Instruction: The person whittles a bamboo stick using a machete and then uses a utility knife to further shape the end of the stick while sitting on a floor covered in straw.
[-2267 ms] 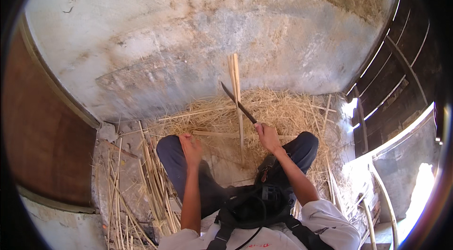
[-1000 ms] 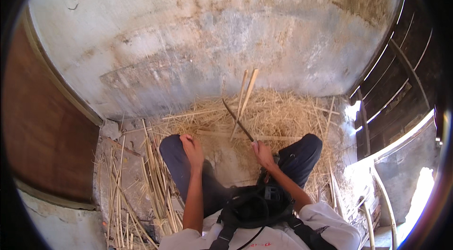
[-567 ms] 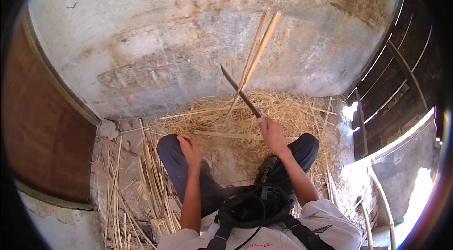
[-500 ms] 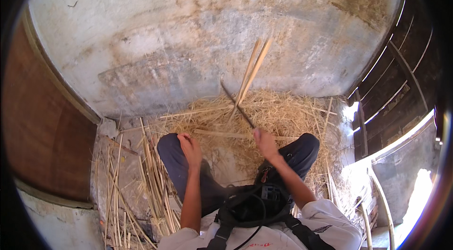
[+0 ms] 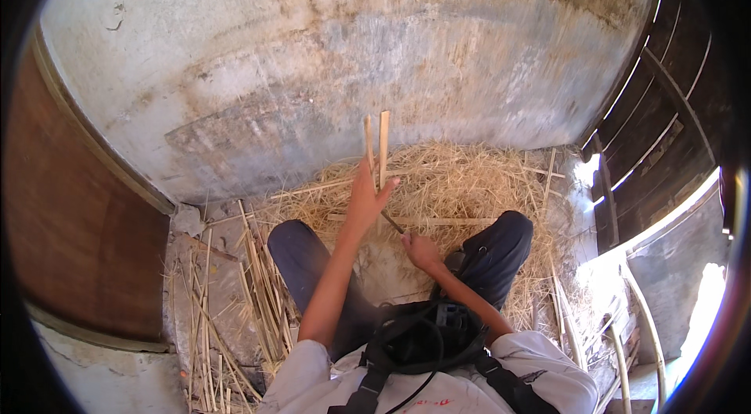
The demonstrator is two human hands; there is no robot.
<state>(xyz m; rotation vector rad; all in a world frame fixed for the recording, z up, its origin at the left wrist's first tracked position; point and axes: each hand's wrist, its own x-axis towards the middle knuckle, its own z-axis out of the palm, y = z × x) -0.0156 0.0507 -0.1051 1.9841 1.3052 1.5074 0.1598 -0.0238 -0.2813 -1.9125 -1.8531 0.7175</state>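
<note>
My left hand (image 5: 363,201) reaches out in front of me, its fingers around the split bamboo strip (image 5: 383,136) and the thumb sticking out to the right. Two pale lengths of the strip rise above this hand, a little apart, against the wall. Closer to my body, my right hand (image 5: 423,252) is closed on the handle of a knife. The dark knife blade (image 5: 393,222) slants up and left toward the strip below my left hand; its far end is hidden there.
Thin shavings (image 5: 461,183) heap up along the foot of the stained wall (image 5: 313,62). Several cut bamboo strips (image 5: 262,289) lie on the ground at my left, near a brown door panel (image 5: 86,218). Dark slatted boards (image 5: 657,125) stand at the right.
My left hand has left my left knee and gone forward onto the strip. The strip's split ends are lower and further left. The knife and right hand have come down toward me.
</note>
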